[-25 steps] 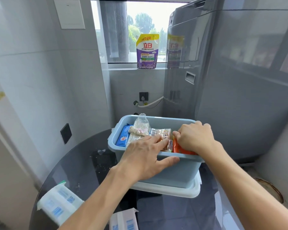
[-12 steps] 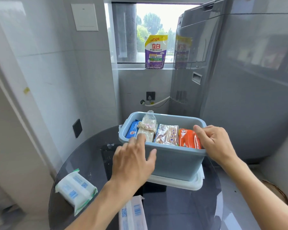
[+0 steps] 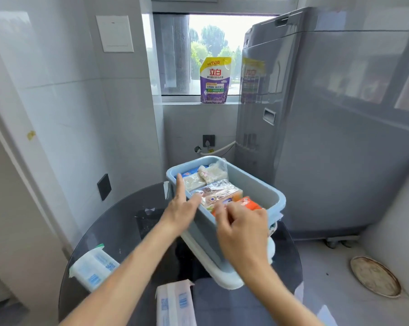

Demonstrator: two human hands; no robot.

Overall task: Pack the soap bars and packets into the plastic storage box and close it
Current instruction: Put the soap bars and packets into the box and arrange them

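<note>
1. the blue box [image 3: 264,191] sits on its white lid [image 3: 224,276] on the table, long side slanting away to your left.
2. your left hand [image 3: 180,208] is flat on its near-left wall.
3. your right hand [image 3: 242,229] curls over the orange packet [image 3: 248,203]; i can't tell if it grips.

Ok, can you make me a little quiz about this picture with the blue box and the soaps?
1. True or false: the blue box already has its lid on.
2. What colour is the packet by the right hand?
A) orange B) green C) black
3. How many white packs lie on the glass table outside the box?

Key: 1. False, it is open on top. 2. A. 3. Two: one at left, one near the front edge.
</note>
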